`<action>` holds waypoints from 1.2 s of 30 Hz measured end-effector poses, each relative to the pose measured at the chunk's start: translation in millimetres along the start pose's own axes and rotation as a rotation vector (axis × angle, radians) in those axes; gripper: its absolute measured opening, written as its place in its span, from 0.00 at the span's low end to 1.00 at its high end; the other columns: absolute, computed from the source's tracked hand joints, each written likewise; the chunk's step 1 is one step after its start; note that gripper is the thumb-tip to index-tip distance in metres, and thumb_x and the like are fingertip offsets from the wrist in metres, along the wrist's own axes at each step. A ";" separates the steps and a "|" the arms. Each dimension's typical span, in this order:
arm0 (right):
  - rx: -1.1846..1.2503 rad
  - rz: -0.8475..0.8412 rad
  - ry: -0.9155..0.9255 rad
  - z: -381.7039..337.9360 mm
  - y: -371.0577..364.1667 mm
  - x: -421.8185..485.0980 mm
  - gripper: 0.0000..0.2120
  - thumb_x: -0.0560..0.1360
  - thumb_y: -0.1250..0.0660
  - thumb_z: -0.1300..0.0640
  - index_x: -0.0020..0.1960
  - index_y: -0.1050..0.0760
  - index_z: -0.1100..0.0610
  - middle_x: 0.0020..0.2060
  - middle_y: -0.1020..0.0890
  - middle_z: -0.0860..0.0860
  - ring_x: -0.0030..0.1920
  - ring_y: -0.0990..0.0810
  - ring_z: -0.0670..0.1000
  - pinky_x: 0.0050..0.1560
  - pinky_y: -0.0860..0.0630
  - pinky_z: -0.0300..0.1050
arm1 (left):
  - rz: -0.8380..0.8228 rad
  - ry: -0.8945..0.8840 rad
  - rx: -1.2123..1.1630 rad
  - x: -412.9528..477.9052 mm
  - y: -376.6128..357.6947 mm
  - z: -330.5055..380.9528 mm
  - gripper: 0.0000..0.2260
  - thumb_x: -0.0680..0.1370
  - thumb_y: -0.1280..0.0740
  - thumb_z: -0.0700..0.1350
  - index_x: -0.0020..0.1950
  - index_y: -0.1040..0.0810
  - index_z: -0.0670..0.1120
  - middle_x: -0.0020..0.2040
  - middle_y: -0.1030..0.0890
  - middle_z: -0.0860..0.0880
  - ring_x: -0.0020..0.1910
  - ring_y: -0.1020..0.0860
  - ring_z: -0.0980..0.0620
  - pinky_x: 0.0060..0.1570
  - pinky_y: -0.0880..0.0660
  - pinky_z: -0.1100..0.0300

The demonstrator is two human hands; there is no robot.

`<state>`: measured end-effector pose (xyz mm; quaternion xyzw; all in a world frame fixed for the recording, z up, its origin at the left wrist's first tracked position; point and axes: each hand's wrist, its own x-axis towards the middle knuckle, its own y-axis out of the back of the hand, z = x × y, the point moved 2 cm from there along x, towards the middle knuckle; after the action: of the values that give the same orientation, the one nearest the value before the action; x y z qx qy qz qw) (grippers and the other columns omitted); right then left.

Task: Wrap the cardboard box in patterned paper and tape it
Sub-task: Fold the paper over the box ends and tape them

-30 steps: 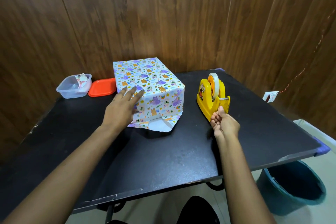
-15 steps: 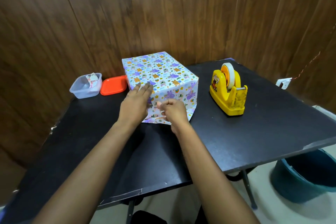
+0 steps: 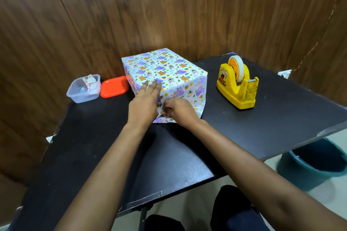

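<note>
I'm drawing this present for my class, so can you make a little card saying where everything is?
box: wrapped in patterned paper, on black table
left hand: flat on near face, fingers straight
right hand: fingers curled at same face; held thing too small to tell
tape dispenser: yellow, right of box, apart
clear tub and orange lid: left of box

Even indoor light, wide-angle edge warping

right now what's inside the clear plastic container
A small strip of patterned paper leans inside the clear plastic container, against its far wall. The cloudy near wall blurs the floor, so anything small lying flat there cannot be told.
</note>
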<state>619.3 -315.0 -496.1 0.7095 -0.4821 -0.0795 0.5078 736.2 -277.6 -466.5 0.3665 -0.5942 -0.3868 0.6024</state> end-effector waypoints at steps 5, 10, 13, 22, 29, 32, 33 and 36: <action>-0.045 -0.019 -0.009 -3.2 3.9 2.4 0.08 0.76 0.36 0.61 0.47 0.20 0.64 0.45 0.17 0.56 0.46 0.20 0.58 0.45 0.29 0.47 | -0.013 -0.001 0.010 0.5 -0.5 -0.1 0.29 0.77 0.38 0.40 0.76 0.44 0.51 0.76 0.43 0.55 0.75 0.45 0.51 0.57 0.27 0.53; -0.114 -0.055 -0.043 -10.6 9.7 3.9 0.08 0.75 0.35 0.59 0.50 0.20 0.62 0.47 0.16 0.56 0.49 0.20 0.56 0.46 0.28 0.45 | -0.023 -0.008 -0.004 -0.4 1.0 0.8 0.28 0.78 0.38 0.41 0.76 0.44 0.50 0.76 0.43 0.54 0.75 0.46 0.51 0.58 0.28 0.52; -0.199 -0.061 -0.074 -18.0 8.8 6.1 0.10 0.77 0.38 0.59 0.52 0.22 0.63 0.48 0.18 0.59 0.51 0.21 0.59 0.46 0.28 0.46 | -0.020 -0.009 -0.004 -0.6 0.1 0.2 0.29 0.78 0.38 0.40 0.76 0.45 0.50 0.76 0.44 0.55 0.75 0.46 0.51 0.57 0.27 0.53; -0.361 0.014 -0.162 -22.0 12.4 2.1 0.15 0.80 0.41 0.52 0.58 0.25 0.61 0.54 0.20 0.58 0.55 0.22 0.60 0.49 0.29 0.47 | -0.014 -0.011 -0.005 0.4 -1.1 -0.5 0.29 0.77 0.39 0.39 0.77 0.45 0.50 0.76 0.44 0.55 0.75 0.46 0.52 0.59 0.28 0.52; -0.437 0.024 -0.184 -3.7 16.2 4.1 0.21 0.77 0.37 0.44 0.58 0.26 0.61 0.53 0.19 0.58 0.55 0.21 0.59 0.49 0.28 0.47 | -0.013 -0.007 0.008 -0.8 2.5 1.1 0.28 0.78 0.39 0.41 0.77 0.45 0.50 0.76 0.44 0.55 0.75 0.47 0.52 0.58 0.27 0.53; -0.406 0.018 -0.184 5.5 21.6 5.7 0.21 0.75 0.36 0.42 0.52 0.23 0.61 0.50 0.18 0.57 0.53 0.21 0.58 0.45 0.30 0.46 | -0.013 -0.003 0.004 -0.3 1.7 1.7 0.28 0.79 0.39 0.41 0.77 0.46 0.50 0.76 0.44 0.55 0.76 0.47 0.52 0.58 0.28 0.53; -0.373 0.009 -0.205 7.9 21.3 6.2 0.20 0.74 0.35 0.42 0.47 0.23 0.60 0.48 0.18 0.56 0.51 0.21 0.57 0.44 0.31 0.45 | -0.015 -0.003 0.002 -0.7 1.3 1.3 0.28 0.78 0.39 0.41 0.77 0.46 0.50 0.76 0.44 0.55 0.76 0.47 0.52 0.58 0.27 0.53; -0.239 -0.016 -0.305 13.3 23.3 8.8 0.20 0.71 0.31 0.42 0.34 0.27 0.58 0.41 0.19 0.55 0.48 0.21 0.56 0.40 0.34 0.43 | -0.020 -0.005 0.005 -0.7 2.7 1.1 0.29 0.78 0.38 0.41 0.77 0.46 0.50 0.77 0.44 0.55 0.76 0.47 0.52 0.58 0.28 0.53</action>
<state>601.8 -330.8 -480.5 0.6276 -0.5348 -0.2469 0.5090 735.1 -275.8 -464.3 0.3728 -0.5932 -0.3922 0.5961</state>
